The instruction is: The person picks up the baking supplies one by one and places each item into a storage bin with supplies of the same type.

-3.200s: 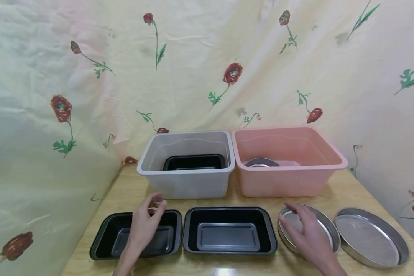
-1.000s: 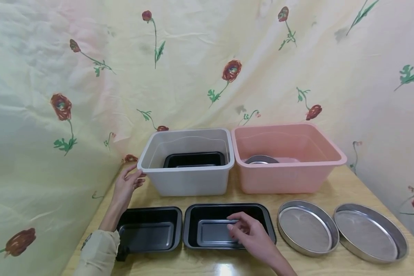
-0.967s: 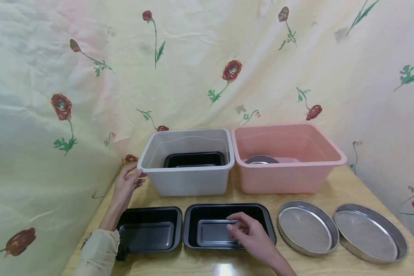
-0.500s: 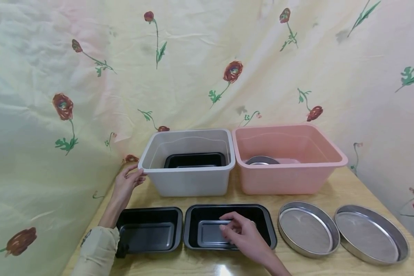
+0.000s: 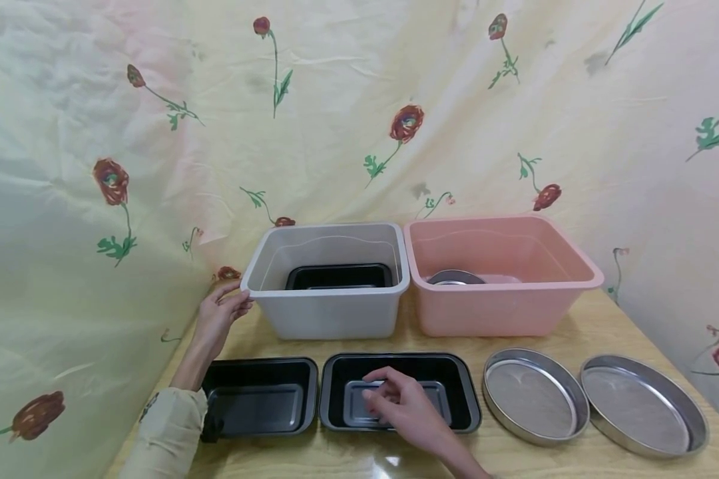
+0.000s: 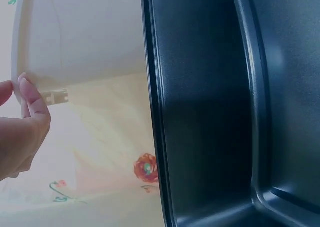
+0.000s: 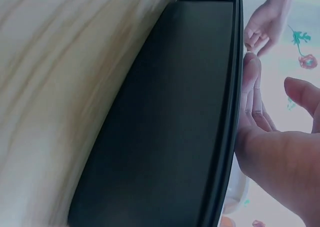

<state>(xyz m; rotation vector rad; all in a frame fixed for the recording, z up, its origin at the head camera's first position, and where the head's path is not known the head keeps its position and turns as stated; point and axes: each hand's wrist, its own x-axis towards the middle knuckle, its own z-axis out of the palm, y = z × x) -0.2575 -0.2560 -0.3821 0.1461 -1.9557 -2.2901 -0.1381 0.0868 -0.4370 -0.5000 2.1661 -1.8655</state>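
Note:
My left hand (image 5: 239,297) holds the front left corner of the grey bin (image 5: 329,319), thumb above the rim and fingers below it. In the left wrist view the left hand (image 6: 25,122) meets the grey bin's (image 6: 85,32) rim beside the left black pan (image 6: 210,112). My right hand (image 5: 374,392) hovers over the middle black pan (image 5: 455,392), fingers loosely bent, holding nothing. In the right wrist view the right hand (image 7: 272,87) has its fingers (image 7: 250,87) beside the middle black pan's (image 7: 165,112) rim, with the thumb apart.
A left black pan (image 5: 257,399) lies beside the middle one. Two round metal pans (image 5: 533,399) (image 5: 641,406) lie at the front right. The grey bin holds a black pan (image 5: 338,276); the pink bin (image 5: 485,313) holds a round metal pan (image 5: 454,277). Flowered cloth walls stand behind and beside.
My right hand left the round metal pan and has drifted leftward over the middle black pan. My left hand went from the left black pan to the grey bin's corner and stays there.

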